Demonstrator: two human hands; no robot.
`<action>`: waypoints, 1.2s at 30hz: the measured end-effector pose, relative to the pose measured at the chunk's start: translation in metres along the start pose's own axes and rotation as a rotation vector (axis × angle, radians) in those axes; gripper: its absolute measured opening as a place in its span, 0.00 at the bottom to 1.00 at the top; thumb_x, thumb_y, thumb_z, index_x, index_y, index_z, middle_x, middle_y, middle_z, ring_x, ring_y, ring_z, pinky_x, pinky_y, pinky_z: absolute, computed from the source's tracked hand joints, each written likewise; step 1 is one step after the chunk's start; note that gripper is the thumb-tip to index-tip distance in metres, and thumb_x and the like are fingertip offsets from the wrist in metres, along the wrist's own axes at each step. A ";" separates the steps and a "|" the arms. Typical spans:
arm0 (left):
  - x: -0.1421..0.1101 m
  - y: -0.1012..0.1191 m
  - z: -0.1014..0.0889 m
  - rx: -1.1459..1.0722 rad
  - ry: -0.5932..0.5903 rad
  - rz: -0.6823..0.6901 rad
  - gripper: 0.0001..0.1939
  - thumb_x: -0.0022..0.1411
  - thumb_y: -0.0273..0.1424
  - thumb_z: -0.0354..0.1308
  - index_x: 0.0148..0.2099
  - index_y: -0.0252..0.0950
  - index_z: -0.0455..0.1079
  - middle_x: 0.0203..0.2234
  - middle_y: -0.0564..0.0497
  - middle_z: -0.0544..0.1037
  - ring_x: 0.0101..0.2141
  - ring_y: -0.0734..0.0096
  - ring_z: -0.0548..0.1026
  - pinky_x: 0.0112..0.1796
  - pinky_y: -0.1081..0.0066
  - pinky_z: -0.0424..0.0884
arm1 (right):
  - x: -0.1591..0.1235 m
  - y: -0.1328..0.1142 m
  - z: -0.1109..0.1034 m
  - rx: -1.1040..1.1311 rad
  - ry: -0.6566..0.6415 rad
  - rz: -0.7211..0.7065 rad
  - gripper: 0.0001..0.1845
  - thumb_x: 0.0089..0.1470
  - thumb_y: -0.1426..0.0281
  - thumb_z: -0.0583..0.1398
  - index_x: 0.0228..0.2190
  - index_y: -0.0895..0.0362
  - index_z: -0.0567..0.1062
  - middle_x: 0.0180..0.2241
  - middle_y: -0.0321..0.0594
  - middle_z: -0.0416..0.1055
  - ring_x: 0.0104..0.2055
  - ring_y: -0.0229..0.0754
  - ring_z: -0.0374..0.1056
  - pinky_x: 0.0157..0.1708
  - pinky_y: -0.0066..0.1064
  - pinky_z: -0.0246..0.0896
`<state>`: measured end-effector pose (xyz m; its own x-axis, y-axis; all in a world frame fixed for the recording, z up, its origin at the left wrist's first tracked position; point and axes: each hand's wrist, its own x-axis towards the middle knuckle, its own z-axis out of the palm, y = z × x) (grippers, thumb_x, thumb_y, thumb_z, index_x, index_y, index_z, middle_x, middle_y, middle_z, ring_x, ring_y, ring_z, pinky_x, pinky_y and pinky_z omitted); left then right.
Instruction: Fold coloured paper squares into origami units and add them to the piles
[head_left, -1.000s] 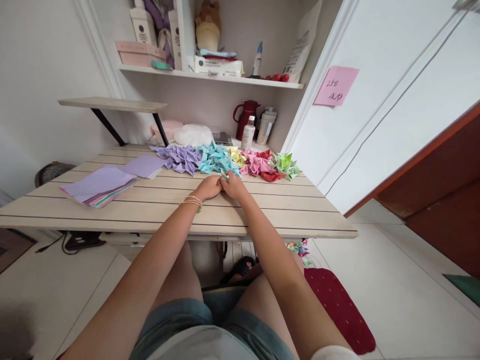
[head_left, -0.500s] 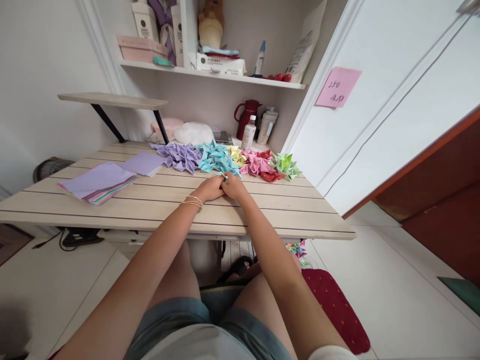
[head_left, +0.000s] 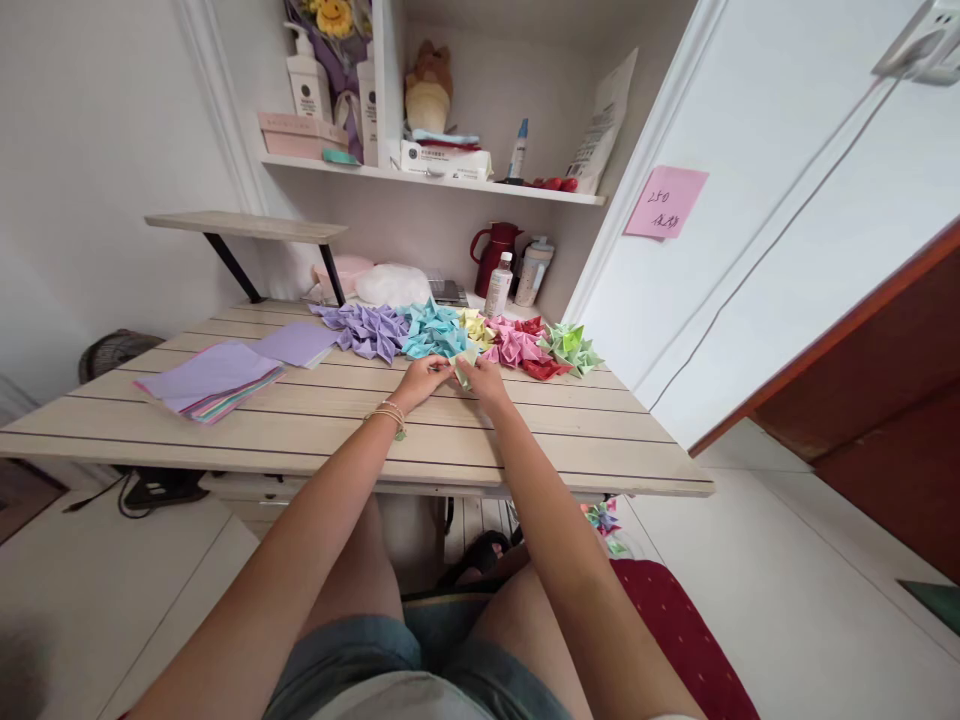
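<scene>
Between my hands, just above the desk, is a small pale yellow-green piece of folded paper (head_left: 466, 367). My right hand (head_left: 485, 384) is closed on it, thumb and fingers pinching its right side. My left hand (head_left: 421, 382), with bracelets at the wrist, pinches at the paper's left edge. Behind the hands lie folded paper pieces in colour groups: purple (head_left: 369, 330), blue (head_left: 435, 328), yellow (head_left: 474, 325), pink (head_left: 516, 343), red (head_left: 545, 369) and green (head_left: 572, 347).
A stack of coloured paper sheets (head_left: 214, 380) and a purple paper pile (head_left: 295, 343) lie on the left of the desk (head_left: 300, 437). At the back stand a bottle (head_left: 499, 287), a red jug (head_left: 493, 255) and a tumbler (head_left: 533, 273). A small raised shelf (head_left: 247, 228) stands back left.
My hands, pressed together before, have moved slightly apart, and the pale folded paper now shows between them. The camera view has tilted up a little.
</scene>
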<state>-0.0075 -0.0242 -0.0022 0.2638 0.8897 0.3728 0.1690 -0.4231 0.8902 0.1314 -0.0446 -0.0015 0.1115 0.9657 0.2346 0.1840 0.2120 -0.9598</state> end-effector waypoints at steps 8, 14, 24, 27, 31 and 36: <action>0.000 0.002 -0.002 -0.247 0.098 -0.117 0.11 0.47 0.36 0.63 0.30 0.32 0.73 0.21 0.53 0.74 0.21 0.75 0.70 0.25 0.75 0.66 | 0.004 0.001 0.002 0.196 0.004 0.045 0.12 0.45 0.63 0.60 0.29 0.59 0.72 0.23 0.35 0.72 0.26 0.37 0.67 0.27 0.26 0.64; 0.001 0.004 -0.002 -0.361 0.136 -0.172 0.11 0.46 0.35 0.63 0.29 0.32 0.71 0.20 0.52 0.75 0.21 0.76 0.71 0.25 0.75 0.68 | 0.001 0.000 -0.002 0.220 0.054 0.082 0.17 0.37 0.65 0.65 0.32 0.59 0.73 0.24 0.35 0.73 0.26 0.37 0.68 0.26 0.27 0.64; 0.002 0.001 -0.007 -0.422 0.259 -0.195 0.14 0.44 0.32 0.66 0.35 0.32 0.70 0.21 0.53 0.74 0.18 0.80 0.69 0.18 0.80 0.61 | -0.001 -0.005 0.002 0.093 0.041 -0.040 0.15 0.45 0.65 0.61 0.35 0.60 0.77 0.24 0.38 0.74 0.26 0.39 0.69 0.29 0.31 0.66; 0.000 0.005 -0.007 -0.451 0.238 -0.199 0.15 0.46 0.35 0.65 0.36 0.32 0.70 0.20 0.54 0.73 0.15 0.82 0.67 0.18 0.80 0.63 | -0.002 -0.009 0.001 -0.016 0.076 -0.146 0.13 0.42 0.67 0.62 0.32 0.58 0.78 0.27 0.37 0.75 0.29 0.40 0.68 0.33 0.31 0.64; -0.001 0.013 -0.006 -0.512 0.176 -0.212 0.19 0.53 0.46 0.56 0.34 0.33 0.69 0.22 0.50 0.75 0.20 0.74 0.74 0.23 0.74 0.70 | -0.005 -0.015 0.000 -0.139 0.102 -0.266 0.09 0.40 0.71 0.62 0.28 0.55 0.79 0.31 0.38 0.75 0.34 0.43 0.68 0.38 0.32 0.62; -0.003 0.018 -0.006 -0.547 0.104 -0.220 0.22 0.51 0.49 0.57 0.33 0.32 0.71 0.24 0.47 0.77 0.23 0.70 0.76 0.28 0.70 0.74 | -0.006 -0.015 0.000 -0.220 0.148 -0.318 0.07 0.39 0.73 0.62 0.26 0.54 0.79 0.31 0.40 0.73 0.37 0.45 0.66 0.42 0.36 0.59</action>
<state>-0.0112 -0.0331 0.0142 0.1786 0.9702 0.1638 -0.3120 -0.1021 0.9446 0.1284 -0.0538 0.0116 0.1521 0.8217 0.5493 0.4345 0.4436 -0.7839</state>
